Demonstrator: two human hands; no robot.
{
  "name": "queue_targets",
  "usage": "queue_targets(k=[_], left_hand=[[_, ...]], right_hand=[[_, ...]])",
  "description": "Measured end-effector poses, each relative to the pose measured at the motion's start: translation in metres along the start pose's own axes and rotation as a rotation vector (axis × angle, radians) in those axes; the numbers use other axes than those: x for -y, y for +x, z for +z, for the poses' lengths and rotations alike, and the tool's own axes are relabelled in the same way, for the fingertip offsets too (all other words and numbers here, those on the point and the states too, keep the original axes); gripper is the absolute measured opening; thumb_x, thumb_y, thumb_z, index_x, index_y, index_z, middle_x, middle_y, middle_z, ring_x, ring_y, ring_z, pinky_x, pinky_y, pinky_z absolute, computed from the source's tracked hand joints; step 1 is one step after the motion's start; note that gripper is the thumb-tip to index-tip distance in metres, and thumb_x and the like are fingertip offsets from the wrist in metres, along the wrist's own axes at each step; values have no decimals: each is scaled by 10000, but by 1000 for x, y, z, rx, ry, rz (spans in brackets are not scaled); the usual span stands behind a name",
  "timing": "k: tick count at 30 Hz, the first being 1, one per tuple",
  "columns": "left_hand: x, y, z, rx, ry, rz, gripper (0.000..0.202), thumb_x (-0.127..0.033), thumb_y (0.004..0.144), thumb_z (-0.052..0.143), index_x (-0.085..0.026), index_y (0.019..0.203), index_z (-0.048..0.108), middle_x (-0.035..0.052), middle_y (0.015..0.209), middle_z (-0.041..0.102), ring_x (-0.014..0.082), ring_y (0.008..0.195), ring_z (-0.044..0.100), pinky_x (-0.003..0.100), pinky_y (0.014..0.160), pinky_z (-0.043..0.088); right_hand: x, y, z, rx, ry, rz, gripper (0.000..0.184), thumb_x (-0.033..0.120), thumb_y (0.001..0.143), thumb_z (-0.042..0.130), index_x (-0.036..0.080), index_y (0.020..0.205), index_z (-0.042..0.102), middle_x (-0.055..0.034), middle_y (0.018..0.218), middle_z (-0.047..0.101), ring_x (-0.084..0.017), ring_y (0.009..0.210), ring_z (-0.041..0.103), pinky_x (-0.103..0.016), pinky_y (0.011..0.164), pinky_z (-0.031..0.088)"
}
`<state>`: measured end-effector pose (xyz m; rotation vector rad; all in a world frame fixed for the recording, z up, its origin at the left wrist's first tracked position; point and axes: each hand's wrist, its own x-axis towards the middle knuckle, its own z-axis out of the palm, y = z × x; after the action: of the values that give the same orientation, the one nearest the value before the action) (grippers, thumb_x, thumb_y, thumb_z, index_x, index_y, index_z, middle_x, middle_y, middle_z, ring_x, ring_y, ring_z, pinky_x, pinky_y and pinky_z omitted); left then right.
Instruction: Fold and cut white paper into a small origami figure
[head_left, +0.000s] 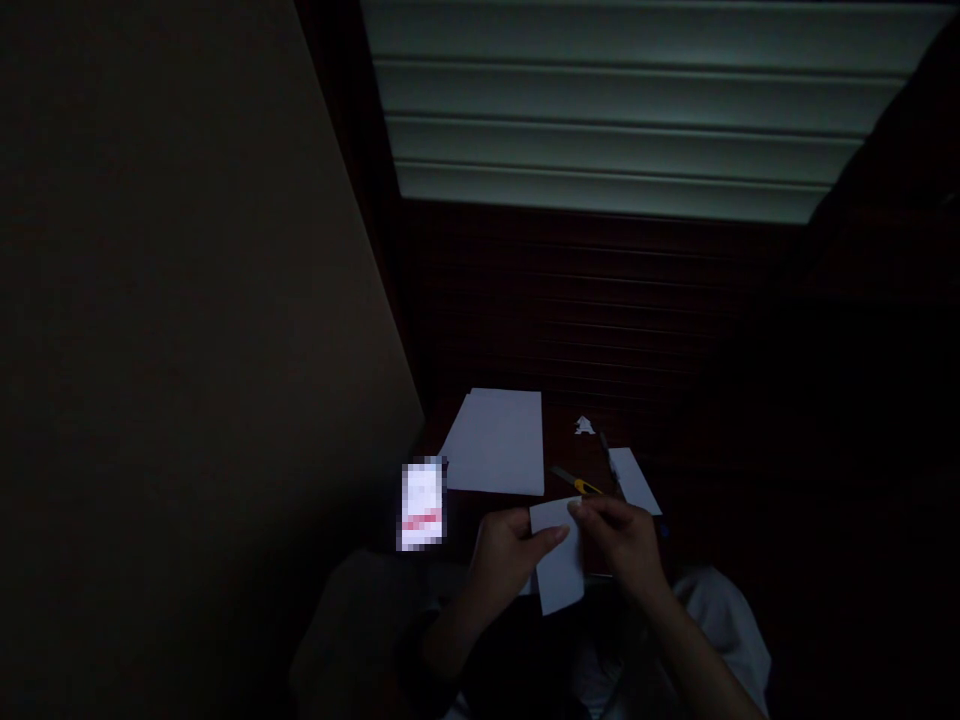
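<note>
Lower centre of frame, nearest:
- Left hand (510, 555) and right hand (624, 542), close together. Both are pinched on one paper piece (559, 565), the left at its left edge and the right at its upper right corner.
- The paper piece is small, white and roughly rectangular. It is held just above the near edge of the worktop (570, 440), its lower edge hanging free between the wrists.

Left of the hands:
- Lit screen (421, 503), blurred, near the worktop's left edge and apart from the left hand.

Just beyond the hands:
- Yellow-handled cutter (579, 484), lying at a slant close to the right hand's fingers.
- Paper strip (634, 480), right of the cutter and angled.

Centre of frame:
- Stack of sheets (499, 442), white and squared, with its left corner at the worktop's edge. A dark bare lane runs between it and the cutter.
- Scrap (585, 426), small and white, alone on bare wood.

Far:
- Wall (187, 300), filling the left half and closing that side.
- Blind (622, 110), pale slats across the top.
- The right side is too dark to read.
</note>
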<state>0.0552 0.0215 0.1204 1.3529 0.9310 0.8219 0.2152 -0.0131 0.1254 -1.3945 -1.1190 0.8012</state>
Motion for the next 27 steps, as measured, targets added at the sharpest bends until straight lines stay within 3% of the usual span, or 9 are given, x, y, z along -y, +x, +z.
queue_targets(k=[4, 7, 9, 14, 18, 21, 27], left_hand=[[-5, -6, -3, -79, 260, 132, 268, -380, 762, 639, -142, 843, 733, 54, 744, 726, 199, 665, 650, 251, 589, 486], [-9, -8, -4, -79, 312, 236, 212, -336, 785, 619, -200, 896, 736, 38, 833, 732, 188, 725, 654, 248, 670, 489], [-10, -8, -4, -71, 318, 250, 197, -330, 785, 620, -207, 882, 739, 29, 812, 731, 177, 705, 648, 235, 649, 482], [-7, -8, -4, -81, 293, 143, 270, -394, 754, 645, -141, 758, 738, 30, 642, 695, 164, 586, 612, 217, 510, 439], [-5, -6, -5, -31, 55, 46, 297, -372, 744, 664, -123, 895, 721, 71, 815, 728, 214, 724, 660, 263, 606, 502], [-6, -5, -6, 24, -43, 24, 284, -345, 738, 675, -124, 914, 713, 84, 882, 727, 229, 789, 668, 292, 671, 519], [-7, -3, -7, 38, -83, -23, 320, -354, 707, 702, -103, 905, 712, 101, 856, 728, 245, 779, 677, 319, 666, 532]], right_hand=[[10, -1, -5, 108, 59, -71, 112, 330, 749, 673, 232, 774, 721, -44, 894, 719, -235, 875, 650, -359, 810, 495], [13, -1, -9, 161, 91, -118, 83, 306, 753, 675, 230, 749, 708, -45, 909, 711, -229, 883, 643, -363, 822, 488], [13, -1, -10, 173, 101, -131, 97, 305, 759, 669, 219, 718, 686, -46, 872, 703, -218, 844, 639, -346, 778, 494], [16, -2, -6, 139, 102, -120, 187, 339, 792, 628, 198, 672, 598, -22, 784, 656, -174, 747, 598, -278, 676, 470], [15, -3, -5, 182, 31, -32, 163, 357, 798, 623, 196, 802, 645, -13, 797, 658, -170, 749, 583, -260, 678, 448], [8, -3, -7, 196, 4, -12, 220, 383, 800, 615, 181, 719, 644, 2, 693, 626, -151, 663, 553, -241, 610, 421], [-2, -2, -4, 184, 59, 47, 305, 448, 760, 642, 175, 636, 586, 27, 590, 566, -126, 560, 498, -229, 532, 384]])
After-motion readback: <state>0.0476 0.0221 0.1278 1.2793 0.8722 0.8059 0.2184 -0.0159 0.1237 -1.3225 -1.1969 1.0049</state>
